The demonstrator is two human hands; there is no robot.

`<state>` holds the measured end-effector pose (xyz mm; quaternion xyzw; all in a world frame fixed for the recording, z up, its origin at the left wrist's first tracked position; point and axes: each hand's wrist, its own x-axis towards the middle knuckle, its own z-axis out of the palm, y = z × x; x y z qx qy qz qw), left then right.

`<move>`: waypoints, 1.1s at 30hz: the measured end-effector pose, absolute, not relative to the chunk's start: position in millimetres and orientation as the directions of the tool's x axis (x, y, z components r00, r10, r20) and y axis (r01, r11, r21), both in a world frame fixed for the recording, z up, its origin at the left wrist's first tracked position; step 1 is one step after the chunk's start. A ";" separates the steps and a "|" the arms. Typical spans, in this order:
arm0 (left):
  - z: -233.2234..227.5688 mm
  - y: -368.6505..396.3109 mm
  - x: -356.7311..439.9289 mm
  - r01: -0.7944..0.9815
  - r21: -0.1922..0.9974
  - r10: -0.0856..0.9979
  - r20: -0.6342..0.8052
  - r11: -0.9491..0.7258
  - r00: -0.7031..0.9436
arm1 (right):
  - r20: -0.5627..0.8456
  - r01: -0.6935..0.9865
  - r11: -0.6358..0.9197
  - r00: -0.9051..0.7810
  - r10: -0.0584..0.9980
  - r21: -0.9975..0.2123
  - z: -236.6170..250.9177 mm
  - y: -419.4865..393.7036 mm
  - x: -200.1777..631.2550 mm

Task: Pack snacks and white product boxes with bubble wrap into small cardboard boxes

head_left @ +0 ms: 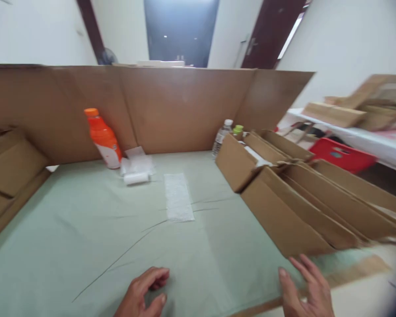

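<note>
My right hand (pixel 305 286), fingers spread and empty, sits nearer than the curled left hand (pixel 144 293) to the flattened cardboard boxes (pixel 293 220), whose long axis runs toward 1 o'clock.

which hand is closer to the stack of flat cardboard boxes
Right. The right hand is just below the stack of flat cardboard boxes; the left hand rests well to its left.

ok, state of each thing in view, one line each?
left hand: empty, fingers curled, resting on the green cloth
right hand: empty, fingers spread, at the near edge of the flat cardboard boxes
flat cardboard boxes: folded flat, overlapping in a slanted row
orange bottle: capped, leaning against the cardboard wall
clear bottle: upright, capped
white strip: lying flat
white roll: on its side
</note>
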<state>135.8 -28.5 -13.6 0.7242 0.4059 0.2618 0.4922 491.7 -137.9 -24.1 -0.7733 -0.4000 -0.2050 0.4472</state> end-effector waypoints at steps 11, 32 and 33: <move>38.0 32.7 86.0 0.477 0.829 0.908 0.084 -0.293 0.411 | 0.359 0.911 0.233 -0.103 0.928 -0.341 -31.5 14.7 408.0; -51.3 158.6 5.6 0.775 0.557 0.920 0.385 -0.299 0.079 | 0.198 0.731 0.195 -0.084 0.977 -0.653 62.7 344.8 280.4; -51.3 159.1 5.8 0.774 0.557 0.919 0.385 -0.301 0.080 | 0.172 0.722 0.213 -0.131 0.976 -0.659 60.3 358.1 267.7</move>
